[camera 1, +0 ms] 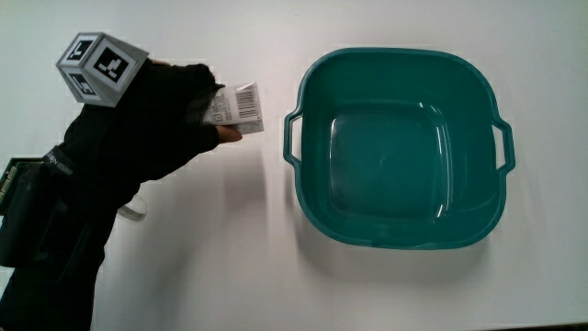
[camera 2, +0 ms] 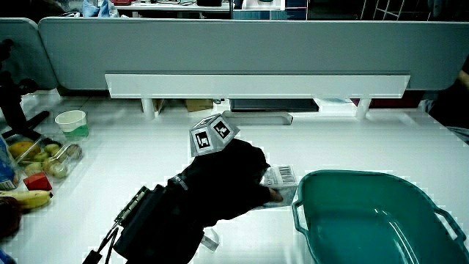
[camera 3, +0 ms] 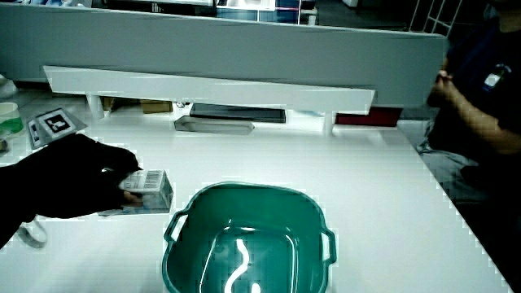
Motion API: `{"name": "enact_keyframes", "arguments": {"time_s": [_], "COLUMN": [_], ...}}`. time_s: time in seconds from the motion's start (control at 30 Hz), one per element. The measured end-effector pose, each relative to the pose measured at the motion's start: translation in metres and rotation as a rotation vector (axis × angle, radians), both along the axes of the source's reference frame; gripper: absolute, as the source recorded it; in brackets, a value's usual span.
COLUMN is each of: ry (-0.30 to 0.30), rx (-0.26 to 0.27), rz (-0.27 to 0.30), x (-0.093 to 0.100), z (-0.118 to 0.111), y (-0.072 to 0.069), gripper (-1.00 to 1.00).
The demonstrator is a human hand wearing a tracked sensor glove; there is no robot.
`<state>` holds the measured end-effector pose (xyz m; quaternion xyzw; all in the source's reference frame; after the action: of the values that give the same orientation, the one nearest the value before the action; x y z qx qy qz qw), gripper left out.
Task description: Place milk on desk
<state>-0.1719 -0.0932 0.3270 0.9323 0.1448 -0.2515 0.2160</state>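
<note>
- Main view: one milk carton (camera 1: 237, 108), one teal basin (camera 1: 401, 147), one gloved hand (camera 1: 161, 124).
- Fingers pinch the carton's end; it sits low on the white table (camera 1: 230, 267), just beside the basin, apart from it.
- Side view: one green cup (camera 2: 72, 122), fruit (camera 2: 40, 158) near the table's edge.
- Basin holds nothing; marker cube (camera 1: 99, 67) rides the glove.

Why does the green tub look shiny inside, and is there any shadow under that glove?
In the main view the teal basin shows soft pale sheen on its floor. In a side view a bright curved streak of reflected light lies in the basin. In the main view only a faint shadow shows on the table beside the hand gripping the milk carton.
</note>
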Motion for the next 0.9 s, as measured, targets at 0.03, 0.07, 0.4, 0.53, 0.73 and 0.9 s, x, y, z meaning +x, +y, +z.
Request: {"name": "enact_keyframes", "arguments": {"time_s": [0.03, 0.07, 0.4, 0.53, 0.73, 0.9], "ry": [0.003, -0.004, -0.021, -0.012, -0.006, -0.015], "rx": [-0.001, -0.011, -0.089, -0.118, -0.128, -0.145], "rz": [0.001, -0.005, -0.034, -0.044, -0.053, -0.06], "x": [-0.002, -0.004, -0.02, -0.022, -0.025, -0.028], "z": [0.005, 0.009, 0.049, 0.056, 0.063, 0.067], "y": [0.0, 0.0, 0.001, 0.002, 0.003, 0.003], "gripper": [0.0, 0.0, 0.0, 0.0, 0.0, 0.0]}}
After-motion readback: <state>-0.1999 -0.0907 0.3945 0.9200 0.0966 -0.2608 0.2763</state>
